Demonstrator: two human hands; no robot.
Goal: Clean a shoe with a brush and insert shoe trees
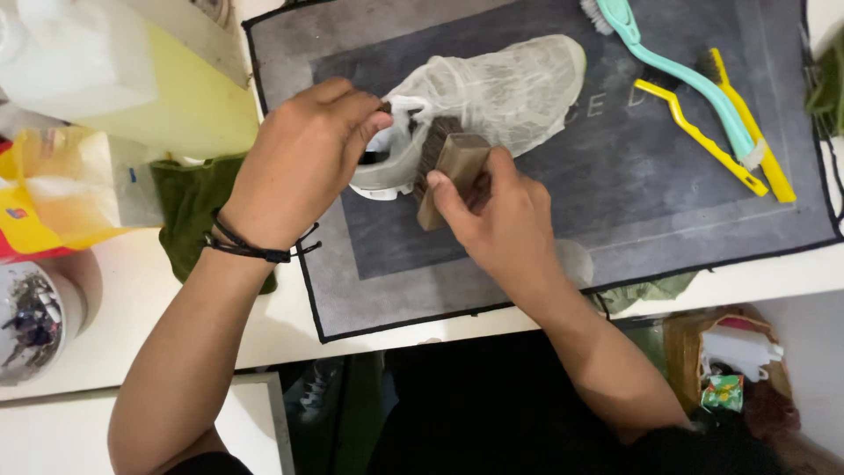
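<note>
A white mesh sneaker (492, 92) is laid on its side on a dark grey mat (633, 185) on the white worktop (132, 290), steadied at the heel opening by the left hand (294, 167), its fingers pinched on the collar. A wooden-backed brush (447, 167) is clasped in the curled fingers of the right hand (501, 220), bristles pressed to the heel; three long-handled brushes (712, 105) are kept within reach on the mat's far right
</note>
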